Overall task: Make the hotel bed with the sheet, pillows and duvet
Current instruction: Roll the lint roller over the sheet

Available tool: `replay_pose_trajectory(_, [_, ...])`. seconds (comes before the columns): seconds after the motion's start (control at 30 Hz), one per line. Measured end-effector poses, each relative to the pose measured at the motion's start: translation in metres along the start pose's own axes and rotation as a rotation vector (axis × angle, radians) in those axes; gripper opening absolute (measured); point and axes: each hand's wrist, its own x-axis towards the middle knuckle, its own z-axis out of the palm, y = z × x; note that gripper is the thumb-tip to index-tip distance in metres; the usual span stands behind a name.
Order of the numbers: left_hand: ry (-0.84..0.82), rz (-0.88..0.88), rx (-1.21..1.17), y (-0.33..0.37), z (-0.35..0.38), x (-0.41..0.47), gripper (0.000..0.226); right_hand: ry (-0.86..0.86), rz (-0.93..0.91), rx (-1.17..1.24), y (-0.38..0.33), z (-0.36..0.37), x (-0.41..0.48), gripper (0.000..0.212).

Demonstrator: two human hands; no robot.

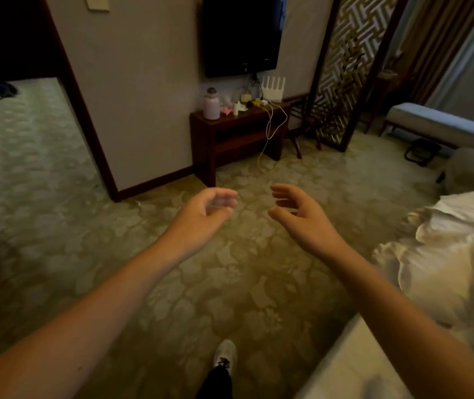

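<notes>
bedding [443, 254] heaped right of hands, left hand [201, 217], right hand [299, 217], both empty

Both bare arms outstretched, left hand [205, 214] and right hand [296, 211] loosely curled, empty, apart.

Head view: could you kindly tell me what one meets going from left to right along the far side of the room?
Open doorway → lilac bottle → white router → lattice screen → upholstered bench.

Dim, warm-tinted room (wide-angle bending at edges), fingers [224, 201] motion-blurred.
</notes>
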Motion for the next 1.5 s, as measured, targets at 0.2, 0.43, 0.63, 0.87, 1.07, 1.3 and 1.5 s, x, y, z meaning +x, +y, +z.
replay_pose_trajectory(0.2, [-0.1,0.017,-0.036,-0.016,0.012,0.164,0.023,0.129,0.017,-0.001,0.029,-0.021,0.144,0.047])
replay_pose_trajectory(0.43, [-0.206,0.021,-0.087,-0.016,0.036,0.346,0.023,0.226,0.087,0.001,0.075,-0.044,0.288,0.045])
replay_pose_trajectory(0.63, [-0.361,0.026,-0.096,-0.026,0.071,0.497,0.022,0.328,0.172,-0.043,0.131,-0.074,0.402,0.045])
replay_pose_trajectory(0.87, [-0.555,0.089,-0.083,-0.038,0.13,0.684,0.021,0.545,0.295,-0.036,0.192,-0.117,0.548,0.045])
replay_pose_trajectory(1.07, [-0.754,0.105,-0.106,-0.036,0.206,0.805,0.023,0.676,0.397,-0.068,0.237,-0.17,0.628,0.046])
replay_pose_trajectory(1.3, [-0.886,0.137,-0.142,-0.028,0.344,0.935,0.024,0.818,0.461,-0.102,0.325,-0.282,0.711,0.045])
replay_pose_trajectory(1.5, [-0.93,0.149,-0.145,0.007,0.477,1.043,0.023,0.872,0.481,-0.11,0.406,-0.411,0.787,0.046])
